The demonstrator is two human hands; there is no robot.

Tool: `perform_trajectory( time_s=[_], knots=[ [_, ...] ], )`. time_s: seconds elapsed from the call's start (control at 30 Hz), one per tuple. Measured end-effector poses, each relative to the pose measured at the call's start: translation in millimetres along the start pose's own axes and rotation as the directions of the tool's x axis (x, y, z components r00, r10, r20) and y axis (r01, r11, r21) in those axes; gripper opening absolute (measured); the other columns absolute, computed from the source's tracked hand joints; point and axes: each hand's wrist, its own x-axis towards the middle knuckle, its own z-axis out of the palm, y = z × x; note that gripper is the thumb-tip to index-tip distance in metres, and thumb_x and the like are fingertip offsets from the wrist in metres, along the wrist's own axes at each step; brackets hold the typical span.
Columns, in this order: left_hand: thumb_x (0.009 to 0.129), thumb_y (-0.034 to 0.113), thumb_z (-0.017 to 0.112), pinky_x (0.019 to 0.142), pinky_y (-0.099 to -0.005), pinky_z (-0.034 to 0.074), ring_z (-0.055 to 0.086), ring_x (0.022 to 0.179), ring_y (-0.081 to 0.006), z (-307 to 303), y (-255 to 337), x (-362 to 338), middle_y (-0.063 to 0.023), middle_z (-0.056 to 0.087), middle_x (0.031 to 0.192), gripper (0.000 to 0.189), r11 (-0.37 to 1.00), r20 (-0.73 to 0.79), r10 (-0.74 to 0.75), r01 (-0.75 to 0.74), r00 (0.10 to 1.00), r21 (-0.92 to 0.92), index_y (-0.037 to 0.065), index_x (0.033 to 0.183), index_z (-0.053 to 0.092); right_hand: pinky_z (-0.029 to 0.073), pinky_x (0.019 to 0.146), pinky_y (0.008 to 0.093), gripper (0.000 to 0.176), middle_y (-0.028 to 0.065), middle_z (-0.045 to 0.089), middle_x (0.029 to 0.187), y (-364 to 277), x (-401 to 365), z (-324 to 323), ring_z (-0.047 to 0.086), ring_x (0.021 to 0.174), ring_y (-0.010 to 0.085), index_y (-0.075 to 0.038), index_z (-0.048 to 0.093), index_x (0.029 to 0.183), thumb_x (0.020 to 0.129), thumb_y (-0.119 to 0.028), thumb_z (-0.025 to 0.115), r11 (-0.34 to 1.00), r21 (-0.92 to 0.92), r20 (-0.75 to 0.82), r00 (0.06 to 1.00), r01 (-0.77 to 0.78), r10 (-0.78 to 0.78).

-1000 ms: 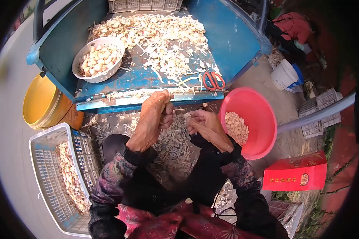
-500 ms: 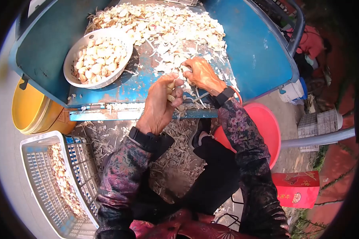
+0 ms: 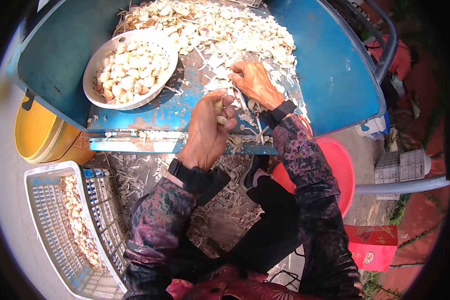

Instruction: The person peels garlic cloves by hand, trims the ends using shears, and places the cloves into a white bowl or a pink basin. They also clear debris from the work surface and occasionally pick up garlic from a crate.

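My left hand (image 3: 208,125) is closed around several pale garlic cloves (image 3: 221,119), with one clove tip (image 3: 230,93) showing up at the thumb. Just to its right and slightly higher, my right hand (image 3: 256,82) is curled, thumb and forefinger pressed together. Whatever lies in that pinch is too small to make out. Beneath both hands spread loose garlic skins (image 3: 225,37) on the blue metal tray (image 3: 130,120). A white colander (image 3: 91,82) of garlic cloves (image 3: 130,72) rests on the tray to the left of my hands.
Lower left stands a white plastic crate (image 3: 50,225) with more garlic in it. A yellow bucket (image 3: 32,130) is by the tray's left corner. To the right are a pink basin (image 3: 342,170), a red box (image 3: 372,242) and a grey pipe (image 3: 400,187). Skins litter the ground.
The white piece seen at my right fingertips has gone from view there, and that hand has moved up a little, slightly away from my left. The whole view has shifted slightly.
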Motion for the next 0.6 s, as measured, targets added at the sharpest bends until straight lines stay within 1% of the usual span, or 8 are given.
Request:
perform_trajectory(
  time_s=[0.03, 0.1, 0.17, 0.33, 0.43, 0.5, 0.57, 0.6],
  knots=[
    [0.091, 0.01, 0.045, 0.048, -0.024, 0.034, 0.042, 0.06, -0.0113, -0.2, 1.2, -0.6, -0.0044, 0.056, 0.079, 0.008, 1.0, -0.004, 0.001, -0.001, 1.0, 0.001, 0.005, 0.097, 0.048, 0.051, 0.068, 0.0361, 0.027, 0.0217, 0.066, 0.087, -2.4, 2.5, 3.1, 0.066, 0.078, 0.0288, 0.002, 0.064, 0.101, 0.08, -0.014, 0.062, 0.997, -0.078, 0.045, 0.999, 0.011, -0.008],
    [0.091, 0.01, 0.045, 0.048, -0.0237, 0.034, 0.042, 0.06, -0.0114, 0.7, 4.7, -1.4, -0.0043, 0.056, 0.078, 0.008, 1.0, -0.023, 0.012, -0.013, 1.0, -0.017, 0.006, 0.097, 0.049, 0.051, 0.069, 0.0367, 0.029, 0.0203, 0.067, 0.086, -4.1, 2.7, 1.2, 0.066, 0.078, 0.0283, 0.001, 0.063, 0.103, 0.079, -0.014, 0.062, 0.997, 0.026, 0.092, 0.993, -0.077, 0.074],
    [0.091, 0.01, 0.045, 0.048, -0.0237, 0.035, 0.042, 0.06, -0.0114, -2.6, 5.5, 1.7, -0.0043, 0.056, 0.078, 0.008, 1.0, -0.001, 0.012, -0.013, 1.0, -0.027, 0.006, 0.097, 0.049, 0.05, 0.072, 0.0414, 0.025, 0.0215, 0.065, 0.084, -1.1, -7.7, -4.4, 0.064, 0.079, 0.0359, 0.002, 0.063, 0.096, 0.077, -0.014, 0.059, 0.983, 0.158, 0.109, 0.991, -0.092, 0.075],
    [0.091, 0.011, 0.045, 0.048, -0.0236, 0.035, 0.043, 0.06, -0.0114, -0.3, 9.4, 0.2, -0.0041, 0.056, 0.078, 0.009, 1.0, -0.012, 0.017, -0.018, 1.0, -0.025, 0.005, 0.097, 0.049, 0.051, 0.062, 0.0386, 0.021, 0.018, 0.067, 0.075, 0.4, -11.3, -13.9, 0.066, 0.067, 0.0304, 0.0, 0.069, 0.091, 0.078, -0.014, 0.061, 0.97, 0.137, 0.045, 0.979, -0.203, 0.198],
    [0.092, 0.011, 0.045, 0.048, -0.0235, 0.035, 0.043, 0.06, -0.0115, -1.6, 9.8, 0.0, -0.004, 0.056, 0.078, 0.01, 0.998, -0.018, 0.055, -0.055, 0.998, -0.013, 0.005, 0.097, 0.049, 0.051, 0.062, 0.0382, 0.021, 0.018, 0.067, 0.075, -19.3, 7.2, -12.9, 0.066, 0.067, 0.0295, 0.0, 0.069, 0.091, 0.078, -0.014, 0.061, 0.975, 0.113, 0.121, 0.976, -0.193, 0.179],
    [0.092, 0.01, 0.044, 0.048, -0.0235, 0.035, 0.043, 0.06, -0.0114, -1.8, 10.1, -1.4, -0.004, 0.056, 0.078, 0.009, 0.999, -0.014, 0.019, -0.019, 1.0, -0.041, 0.005, 0.097, 0.049, 0.05, 0.062, 0.0393, 0.023, 0.0195, 0.065, 0.07, -24.6, 14.8, -4.8, 0.066, 0.066, 0.0319, 0.003, 0.068, 0.089, 0.076, -0.015, 0.063, 0.957, 0.192, 0.137, 0.971, -0.219, 0.194],
    [0.092, 0.01, 0.044, 0.048, -0.0235, 0.035, 0.043, 0.061, -0.0114, -3.4, 12.5, -1.5, -0.0042, 0.056, 0.079, 0.009, 0.999, -0.021, 0.014, -0.014, 1.0, -0.042, 0.005, 0.097, 0.049, 0.049, 0.061, 0.0409, 0.026, 0.0216, 0.063, 0.067, -23.9, 22.2, 2.1, 0.064, 0.065, 0.0343, 0.006, 0.066, 0.085, 0.075, -0.018, 0.064, 0.985, 0.152, 0.171, 0.983, -0.087, 0.06],
    [0.091, 0.01, 0.045, 0.048, -0.0235, 0.035, 0.043, 0.06, -0.0113, -4.6, 13.3, -0.9, -0.0042, 0.056, 0.079, 0.008, 0.999, -0.026, 0.026, -0.027, 0.999, -0.038, 0.005, 0.097, 0.049, 0.05, 0.062, 0.0367, 0.034, 0.019, 0.067, 0.082, -20.9, 25.0, 0.9, 0.065, 0.071, 0.028, 0.005, 0.063, 0.1, 0.078, -0.02, 0.065, 0.989, 0.021, 0.312, 0.94, -0.149, 0.136]
  ],
)
